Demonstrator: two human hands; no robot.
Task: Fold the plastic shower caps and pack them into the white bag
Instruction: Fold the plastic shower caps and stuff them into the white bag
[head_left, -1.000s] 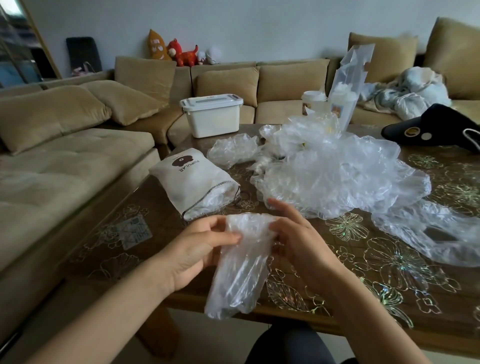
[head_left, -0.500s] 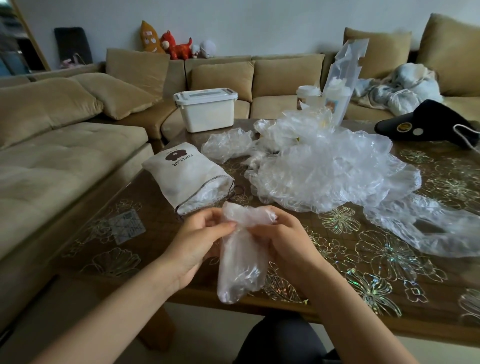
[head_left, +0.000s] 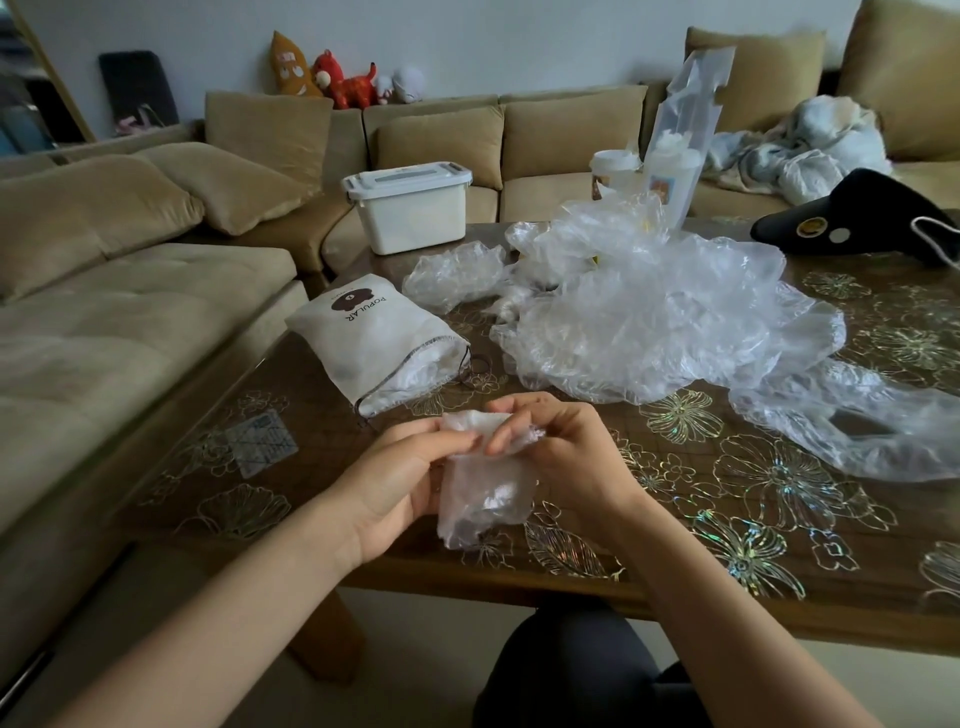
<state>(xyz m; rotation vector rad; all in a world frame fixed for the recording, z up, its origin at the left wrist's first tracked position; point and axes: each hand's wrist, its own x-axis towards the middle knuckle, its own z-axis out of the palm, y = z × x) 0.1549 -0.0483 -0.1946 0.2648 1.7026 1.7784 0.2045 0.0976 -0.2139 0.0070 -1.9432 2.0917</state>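
Observation:
A folded clear plastic shower cap hangs between my hands above the table's near edge. My left hand pinches its top left part, and my right hand pinches its top right part with curled fingers. The white bag printed "POPULAR" lies on the table just beyond my hands, its mouth open toward me with plastic inside. A big heap of loose shower caps covers the middle of the table. One more crumpled cap sits behind the bag.
The brown table has a flower-patterned cover. A white lidded box stands at its far edge, beside cups and a tall plastic pack. A black cap lies at the far right. A beige sofa runs along the left.
The hanging cap has grown shorter and more compact as my hands gathered it. Both hands moved closer together at its top.

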